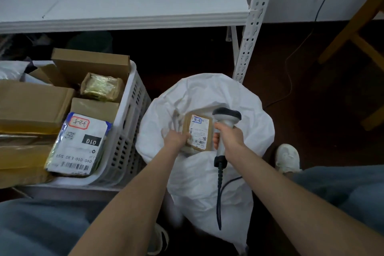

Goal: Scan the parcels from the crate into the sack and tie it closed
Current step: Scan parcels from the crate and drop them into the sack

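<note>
A white sack point(245, 100) stands open on the dark floor between my knees. Over its mouth my left hand point(176, 137) grips a small brown parcel point(199, 131) by its left edge, white label facing up. My right hand point(230, 137) grips the handle of a grey barcode scanner point(227, 117), whose head sits just right of the parcel's top corner. The scanner's coiled cable point(219, 174) hangs down over the sack. To the left, a white slotted crate point(128, 131) holds several cardboard boxes and a white mailer bag point(81, 147) with a barcode.
A white shelf point(124, 6) on a perforated metal upright point(249, 43) runs above the crate and sack. A wooden chair leg point(353, 27) stands at the right. My white shoe point(287, 158) is beside the sack. A thin cable point(291, 81) trails over the floor.
</note>
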`<action>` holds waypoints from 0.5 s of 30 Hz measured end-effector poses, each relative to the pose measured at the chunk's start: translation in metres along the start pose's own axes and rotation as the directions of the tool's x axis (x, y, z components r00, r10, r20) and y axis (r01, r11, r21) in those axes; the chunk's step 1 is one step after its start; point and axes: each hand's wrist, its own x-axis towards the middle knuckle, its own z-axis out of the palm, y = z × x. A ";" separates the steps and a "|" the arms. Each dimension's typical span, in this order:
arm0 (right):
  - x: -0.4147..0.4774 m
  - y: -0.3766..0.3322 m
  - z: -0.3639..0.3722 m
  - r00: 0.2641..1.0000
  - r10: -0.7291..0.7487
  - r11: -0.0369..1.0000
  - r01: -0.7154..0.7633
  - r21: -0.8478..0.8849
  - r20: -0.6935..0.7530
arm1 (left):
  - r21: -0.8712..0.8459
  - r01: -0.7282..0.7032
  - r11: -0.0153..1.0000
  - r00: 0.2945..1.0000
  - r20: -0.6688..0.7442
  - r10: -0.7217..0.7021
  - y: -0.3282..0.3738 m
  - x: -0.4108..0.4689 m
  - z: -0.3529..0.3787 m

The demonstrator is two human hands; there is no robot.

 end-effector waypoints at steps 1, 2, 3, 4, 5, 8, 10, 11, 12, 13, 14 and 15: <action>0.001 0.003 0.001 1.000 0.007 1.000 -0.007 0.011 0.001 | 0.028 0.011 1.000 1.000 0.001 -0.011 -0.002 0.000 0.002; 0.002 0.006 0.001 1.000 0.010 1.000 -0.010 0.017 0.000 | 0.039 0.018 0.999 1.000 0.006 -0.018 -0.004 0.000 0.003; 0.001 0.008 0.002 1.000 0.010 1.000 -0.010 0.017 -0.001 | 0.045 0.012 0.999 1.000 0.007 -0.013 -0.004 -0.004 0.001; -0.001 0.010 0.003 1.000 0.006 1.000 -0.006 0.014 0.000 | 0.060 0.000 0.998 1.000 0.004 -0.001 -0.003 -0.006 -0.001; -0.004 0.010 0.004 1.000 0.002 1.000 -0.003 0.011 0.006 | 0.082 -0.010 0.997 1.000 -0.004 0.011 -0.002 -0.010 -0.003; -0.016 0.010 0.008 0.999 -0.008 1.000 0.007 0.015 0.051 | 0.088 -0.076 0.993 0.996 -0.035 0.079 0.008 -0.027 -0.021; -0.028 0.009 0.013 0.997 -0.029 1.000 0.029 0.002 0.073 | 0.076 -0.135 0.988 0.988 -0.060 0.139 0.015 -0.043 -0.039; -0.035 0.008 0.016 0.995 -0.046 0.999 0.047 -0.005 0.084 | 0.081 -0.165 0.983 0.983 -0.068 0.170 0.018 -0.052 -0.049; -0.042 0.008 0.022 0.993 -0.066 0.998 0.068 -0.013 0.099 | 0.087 -0.207 0.975 0.974 -0.082 0.214 0.021 -0.061 -0.060; -0.051 0.007 0.028 0.990 -0.085 0.996 0.088 -0.019 0.115 | 0.094 -0.256 0.962 0.959 -0.102 0.265 0.023 -0.072 -0.072; -0.059 0.007 0.036 0.986 -0.101 0.994 0.105 -0.026 0.132 | 0.095 -0.306 0.947 0.939 -0.130 0.317 0.024 -0.082 -0.085; -0.069 0.008 0.044 0.982 -0.114 0.992 0.120 -0.030 0.154 | 0.101 -0.349 0.932 0.917 -0.168 0.362 0.024 -0.091 -0.098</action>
